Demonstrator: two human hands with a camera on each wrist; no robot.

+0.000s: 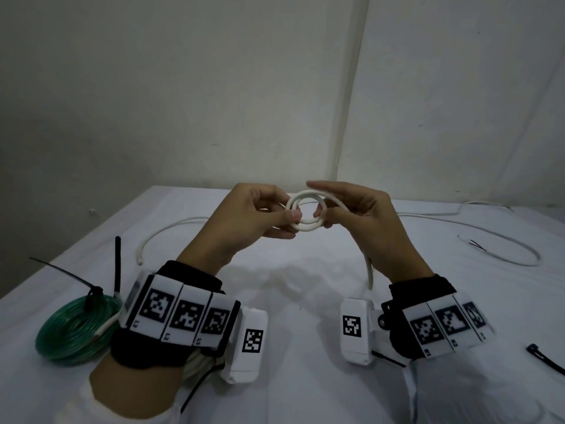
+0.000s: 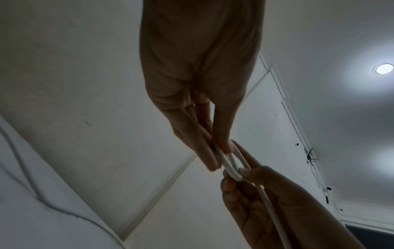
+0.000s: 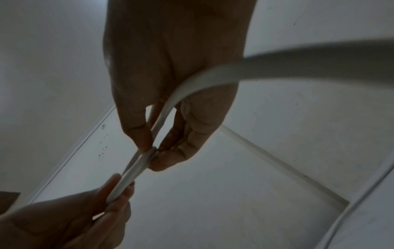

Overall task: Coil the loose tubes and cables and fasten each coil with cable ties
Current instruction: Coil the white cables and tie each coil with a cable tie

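White tube (image 1: 305,212) is in hand, raised above the table (image 1: 305,301) between my two hands — about two small loops are formed. My left hand (image 1: 244,215) pinches the near-left arc of the coil between thumb and fingers; my right hand (image 1: 363,215) pinches the opposite arc, index finger laid over the top. The uncoiled tail (image 1: 370,270) runs under my right palm and drops toward the table below that wrist.

Progress, as I judge it: one item finished — the green tube coil (image 1: 73,328), outboard of my left wrist, is wound and carries black cable ties (image 1: 91,289) with their tails standing up. The white tube is only begun and has no tie on it. Beyond my left hand a loose white cable (image 1: 165,231) lies uncoiled; beyond and outboard of my right hand a thinner white cable (image 1: 504,255) with bare dark wire ends also lies loose. Whether either one joins the piece in hand I cannot tell.

One spare black cable tie (image 1: 547,358) lies outboard of my right wrist.

Containers: none visible in any view.
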